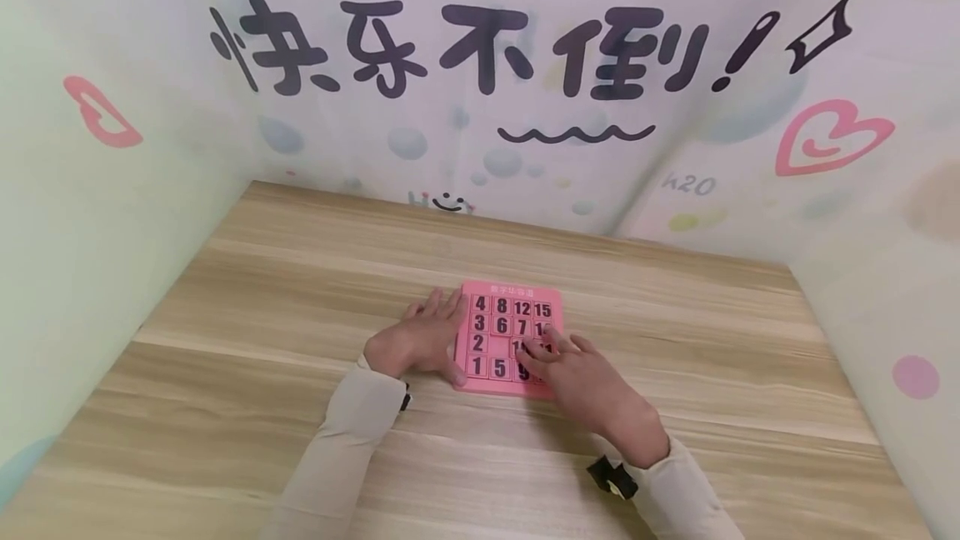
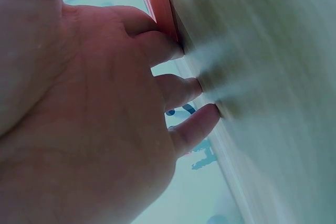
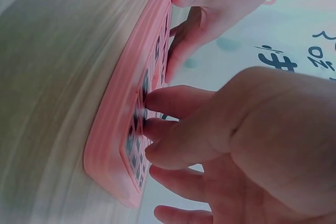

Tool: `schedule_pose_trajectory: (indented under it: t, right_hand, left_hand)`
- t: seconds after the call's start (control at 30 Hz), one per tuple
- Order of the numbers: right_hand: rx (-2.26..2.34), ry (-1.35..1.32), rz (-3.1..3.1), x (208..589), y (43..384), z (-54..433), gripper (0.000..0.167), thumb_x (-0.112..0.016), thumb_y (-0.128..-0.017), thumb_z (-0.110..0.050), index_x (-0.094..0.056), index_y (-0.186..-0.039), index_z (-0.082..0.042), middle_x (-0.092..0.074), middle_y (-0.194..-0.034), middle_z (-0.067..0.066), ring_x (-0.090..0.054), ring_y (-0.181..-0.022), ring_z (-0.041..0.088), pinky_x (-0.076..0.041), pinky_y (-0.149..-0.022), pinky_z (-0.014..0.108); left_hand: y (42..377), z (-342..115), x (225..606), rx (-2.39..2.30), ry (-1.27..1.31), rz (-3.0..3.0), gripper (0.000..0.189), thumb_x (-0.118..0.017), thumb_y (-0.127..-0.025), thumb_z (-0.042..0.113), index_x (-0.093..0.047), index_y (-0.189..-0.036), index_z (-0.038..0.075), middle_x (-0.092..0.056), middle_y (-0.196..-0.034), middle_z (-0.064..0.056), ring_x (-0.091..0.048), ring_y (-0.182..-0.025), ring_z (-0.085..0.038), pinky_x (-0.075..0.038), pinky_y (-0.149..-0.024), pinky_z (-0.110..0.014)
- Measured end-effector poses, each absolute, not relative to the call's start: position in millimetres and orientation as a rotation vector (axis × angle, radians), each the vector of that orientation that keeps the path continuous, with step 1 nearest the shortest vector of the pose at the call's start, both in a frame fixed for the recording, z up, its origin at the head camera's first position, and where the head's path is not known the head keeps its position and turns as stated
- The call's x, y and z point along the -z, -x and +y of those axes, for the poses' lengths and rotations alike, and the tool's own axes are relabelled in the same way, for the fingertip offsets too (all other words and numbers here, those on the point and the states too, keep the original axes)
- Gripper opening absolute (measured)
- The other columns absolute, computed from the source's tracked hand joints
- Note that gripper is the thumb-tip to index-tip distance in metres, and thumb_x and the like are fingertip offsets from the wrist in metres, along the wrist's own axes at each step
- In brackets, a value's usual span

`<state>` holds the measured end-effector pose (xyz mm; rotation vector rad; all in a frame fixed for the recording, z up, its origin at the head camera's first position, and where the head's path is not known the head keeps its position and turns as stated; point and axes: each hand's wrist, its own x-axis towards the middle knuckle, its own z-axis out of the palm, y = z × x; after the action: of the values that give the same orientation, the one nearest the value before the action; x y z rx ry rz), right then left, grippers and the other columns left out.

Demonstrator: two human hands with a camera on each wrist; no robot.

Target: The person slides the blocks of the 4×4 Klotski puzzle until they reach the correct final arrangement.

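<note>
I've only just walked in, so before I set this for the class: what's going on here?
A person has both hands at a pink number sliding puzzle lying on a wooden table. The left hand is spread along its left edge, while the right hand touches the number tiles toward the right. The top row reads 4, 8, 12, 15. One empty slot shows just right of the 2, and the right hand partly covers some tiles.

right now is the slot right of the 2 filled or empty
Empty: the slot shows plain pink, no number, above tile 5.
</note>
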<state>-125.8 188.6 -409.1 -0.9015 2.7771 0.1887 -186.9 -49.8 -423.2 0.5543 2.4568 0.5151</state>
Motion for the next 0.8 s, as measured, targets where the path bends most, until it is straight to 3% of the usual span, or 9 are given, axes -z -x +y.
schedule_pose_trajectory:
  t: [0.8]
  right_hand:
    - [-0.189,0.926,2.821,418,125,178,0.046,-0.052,-0.1,-0.009,-0.052,-0.145,-0.019,-0.047,-0.152,0.002,-0.037,-0.144,0.034,-0.035,-0.114,0.057]
  left_hand:
    - [189,-50,425,-0.505,-0.559,2.464,0.123,-0.084,-0.073,0.041,-0.003,-0.159,0.004,0.003,-0.166,-0.012,0.009,-0.152,-0.035,0.0,-0.123,-0.052]
